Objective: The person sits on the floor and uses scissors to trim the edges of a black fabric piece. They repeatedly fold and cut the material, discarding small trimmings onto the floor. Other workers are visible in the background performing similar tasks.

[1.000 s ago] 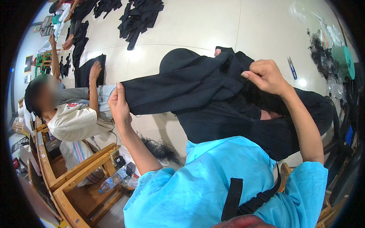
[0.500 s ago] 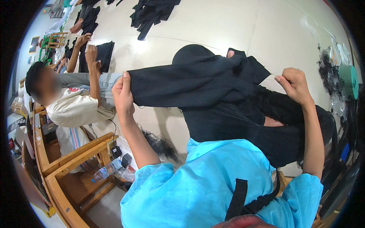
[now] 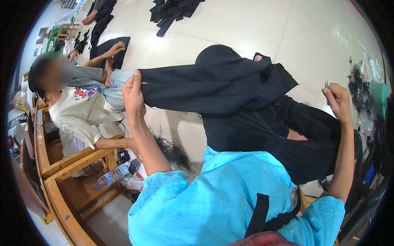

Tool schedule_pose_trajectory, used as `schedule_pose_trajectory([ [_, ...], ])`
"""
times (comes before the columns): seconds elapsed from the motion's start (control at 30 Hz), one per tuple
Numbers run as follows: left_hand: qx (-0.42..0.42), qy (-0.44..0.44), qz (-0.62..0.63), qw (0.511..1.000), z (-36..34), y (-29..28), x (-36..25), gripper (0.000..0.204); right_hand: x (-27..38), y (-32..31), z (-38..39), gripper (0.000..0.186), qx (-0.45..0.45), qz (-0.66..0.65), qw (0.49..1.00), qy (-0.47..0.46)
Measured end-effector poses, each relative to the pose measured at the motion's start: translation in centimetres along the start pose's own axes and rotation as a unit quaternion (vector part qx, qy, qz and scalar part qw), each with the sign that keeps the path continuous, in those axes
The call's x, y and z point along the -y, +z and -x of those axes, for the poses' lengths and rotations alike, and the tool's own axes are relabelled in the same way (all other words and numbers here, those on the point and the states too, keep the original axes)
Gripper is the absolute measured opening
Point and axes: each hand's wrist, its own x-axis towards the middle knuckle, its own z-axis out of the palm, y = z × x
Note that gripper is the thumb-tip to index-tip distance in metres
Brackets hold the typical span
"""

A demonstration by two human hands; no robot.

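A long black cloth piece (image 3: 184, 92) stretches across my black-clad legs, its left end pinched between the thumb and fingers of my left hand (image 3: 133, 95). A fold runs lengthwise along it. Its right end, with a pointed corner, lies loose over my knee. Out to the right, apart from the cloth, my right hand (image 3: 340, 102) is raised and closed. Small metal tips poke out above its fingers; they look like thread snips (image 3: 327, 85), mostly hidden in the grip.
Beside me at left sits a co-worker (image 3: 72, 108), one arm reaching toward a wooden frame (image 3: 74, 168) that holds a plastic bottle (image 3: 113, 175). Black cloth strips (image 3: 174, 14) lie on the floor ahead. At right are a dark thread heap (image 3: 359, 88) and a green spool (image 3: 377, 94).
My right hand has moved right, away from the cloth's corner, and metal tips now show in it. The cloth's left end has folded lengthwise. The co-worker's near arm has dropped toward the wooden frame.
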Motion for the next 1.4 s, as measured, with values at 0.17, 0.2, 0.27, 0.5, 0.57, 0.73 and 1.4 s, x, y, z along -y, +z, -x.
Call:
schedule_pose_trajectory([
  [0.17,-0.004,0.010,0.005,1.000,-0.2,-0.3,0.6,0.038,-2.9,-2.8,0.6,0.042,0.043,0.032,0.997,0.054],
  [0.2,-0.001,0.006,-0.003,1.000,-0.2,-0.2,0.5,0.038,-4.3,-3.6,1.1,0.045,0.058,0.037,0.994,0.085],
  [0.27,0.006,-0.003,-0.016,1.000,-0.1,0.0,0.2,0.038,-6.2,-5.2,1.8,0.046,0.068,0.043,0.989,0.125],
  [0.5,0.006,0.018,-0.032,0.999,0.3,-0.2,-0.3,0.037,-18.8,-12.2,7.2,0.047,0.028,0.140,0.953,0.266],
  [0.57,-0.002,0.037,-0.127,0.991,0.5,0.0,-0.6,0.037,-23.9,-14.6,10.6,0.046,-0.019,0.146,0.938,0.315],
  [0.73,0.011,0.085,-0.251,0.964,0.8,3.7,-6.8,0.037,-23.9,-15.2,11.5,0.039,-0.069,0.121,0.946,0.294],
  [1.4,-0.067,0.377,-0.124,0.915,-34.9,11.7,-42.5,0.053,-14.7,-9.5,6.3,0.026,-0.035,0.117,0.963,0.238],
])
